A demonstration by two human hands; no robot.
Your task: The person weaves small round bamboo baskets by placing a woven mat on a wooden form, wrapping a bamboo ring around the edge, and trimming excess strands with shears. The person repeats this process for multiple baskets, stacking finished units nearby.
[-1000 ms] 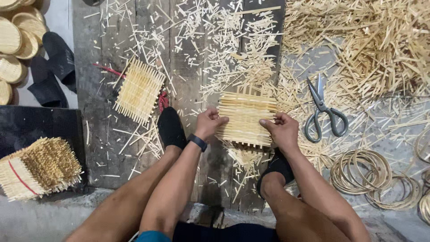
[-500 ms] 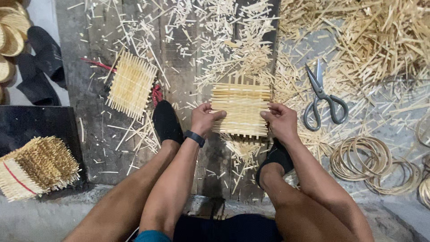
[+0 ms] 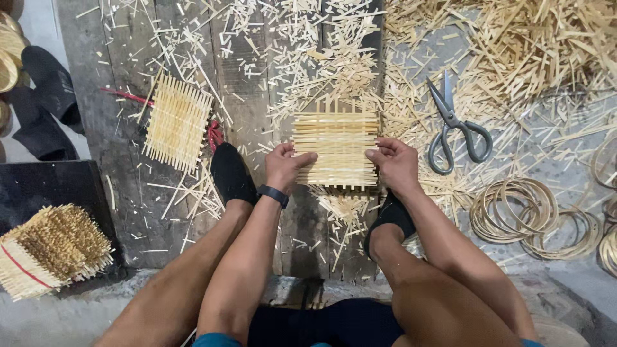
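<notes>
A small woven bamboo mat (image 3: 335, 149) lies on the wooden boards between my feet. My left hand (image 3: 286, 166) pinches its left edge with thumb and fingers. My right hand (image 3: 393, 164) grips its right edge. Loose strip ends stick out from the mat's top and bottom. A black band sits on my left wrist.
A second woven mat (image 3: 177, 122) lies to the left, next to something red. Grey scissors (image 3: 453, 127) rest right of my right hand. Bamboo rings (image 3: 514, 209) lie at the right, a tied bundle of sticks (image 3: 51, 249) at the lower left, and bamboo offcuts cover the boards.
Both hands have stayed on the mat's edges with small finger shifts. The view has shifted slightly, so everything sits a little lower in frame.
</notes>
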